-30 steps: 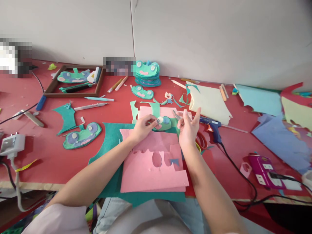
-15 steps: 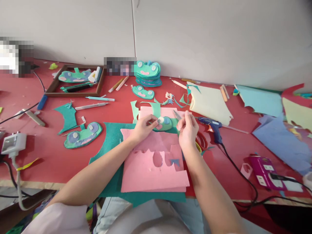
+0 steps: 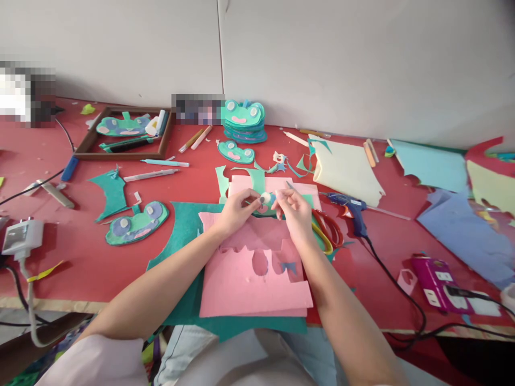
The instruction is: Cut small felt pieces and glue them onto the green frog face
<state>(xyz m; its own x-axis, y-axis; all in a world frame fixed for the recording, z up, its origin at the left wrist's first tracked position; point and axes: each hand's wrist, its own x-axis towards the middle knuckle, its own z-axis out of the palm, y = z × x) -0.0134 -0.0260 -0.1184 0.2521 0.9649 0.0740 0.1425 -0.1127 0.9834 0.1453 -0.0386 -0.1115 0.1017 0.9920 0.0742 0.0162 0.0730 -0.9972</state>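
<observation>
Head cam: the right hand just swung in from beside the felt frog face, and its fingertips are now bunched over the frog's right-side eye. Can't tell if they're pinching anything. Left hand hasn't budged, thumb and fingers pinching the frog's left edge, right by the far edge of the pink felt sheet. Looks like two-handed work on that eye now, I'd say.

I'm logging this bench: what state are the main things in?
Held felt face, partly covered
Left hand, pinching its edge
Right hand, curled over the face; grip unclear
Glue gun, lying on its side
Red handles, lying partly hidden
Pink felt, flat, holed
Back felt faces, stacked
Purple power box, plug inserted
</observation>
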